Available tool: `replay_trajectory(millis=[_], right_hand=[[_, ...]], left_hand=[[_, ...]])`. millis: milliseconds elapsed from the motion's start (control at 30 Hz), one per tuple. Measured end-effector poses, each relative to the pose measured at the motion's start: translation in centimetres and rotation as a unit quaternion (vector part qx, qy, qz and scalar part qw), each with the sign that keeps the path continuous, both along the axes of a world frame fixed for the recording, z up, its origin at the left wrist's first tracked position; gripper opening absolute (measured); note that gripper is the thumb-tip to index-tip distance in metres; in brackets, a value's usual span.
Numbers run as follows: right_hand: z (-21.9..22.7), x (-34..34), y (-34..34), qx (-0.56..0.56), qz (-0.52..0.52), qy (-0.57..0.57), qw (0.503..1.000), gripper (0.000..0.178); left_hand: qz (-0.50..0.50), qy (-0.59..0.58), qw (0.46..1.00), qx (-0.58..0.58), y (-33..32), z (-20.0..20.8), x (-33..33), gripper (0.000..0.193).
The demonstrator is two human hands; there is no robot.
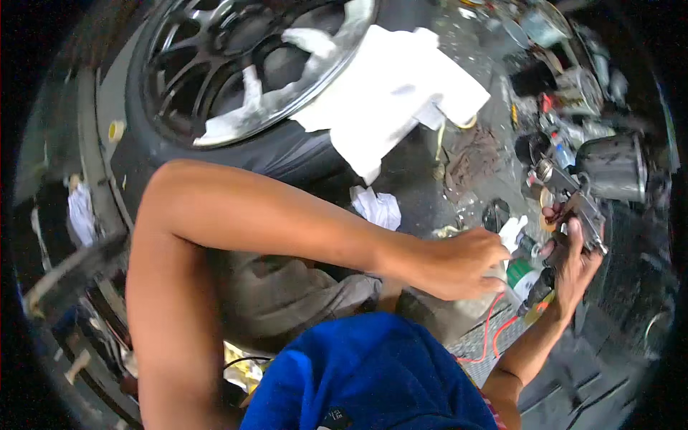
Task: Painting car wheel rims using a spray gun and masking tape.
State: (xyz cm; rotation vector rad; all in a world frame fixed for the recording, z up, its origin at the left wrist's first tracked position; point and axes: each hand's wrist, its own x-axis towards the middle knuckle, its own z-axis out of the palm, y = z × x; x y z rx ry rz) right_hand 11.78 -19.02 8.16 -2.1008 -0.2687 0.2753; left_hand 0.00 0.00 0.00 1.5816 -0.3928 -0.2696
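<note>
At the right, my right hand is wrapped round a metal spray gun with a dark round cup on it. My left arm reaches across from the left, and my left hand is closed with its fingers curled down. What it grips, if anything, is hidden behind the fingers. Right beside its fingertips are a crumpled white piece and a green and white container. Farther off to the left lies a black spoked wheel with a tire, partly covered by white patches and white sheets.
Cans, bottles and a clear tub crowd the floor at the far right. A brown rag lies beyond my left hand, and a crumpled white paper is near the tire. An orange-red cord runs below my left hand.
</note>
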Motion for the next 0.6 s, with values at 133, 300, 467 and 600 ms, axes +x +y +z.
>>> replay_trajectory(millis=[133,300,467,600], right_hand=[[2.9,-6.3,0.3,0.124,-0.076,-0.017,0.989,0.045],[5.2,-11.5,-3.1,0.162,-0.168,-0.057,0.971,0.052],[5.5,-15.2,-5.1,0.172,-0.281,-0.111,0.938,0.055],[5.5,-16.4,-6.8,0.151,-0.296,-0.123,0.935,0.053]], left_hand=[[-0.044,-0.014,0.992,-0.113,-4.1,1.5,-0.1,0.033],[-0.087,0.019,0.975,-0.202,-9.2,2.5,-1.9,0.017],[-0.159,-0.042,0.964,-0.209,-12.6,2.5,-2.6,0.016],[-0.188,-0.022,0.957,-0.219,-14.3,2.9,-3.3,0.017]])
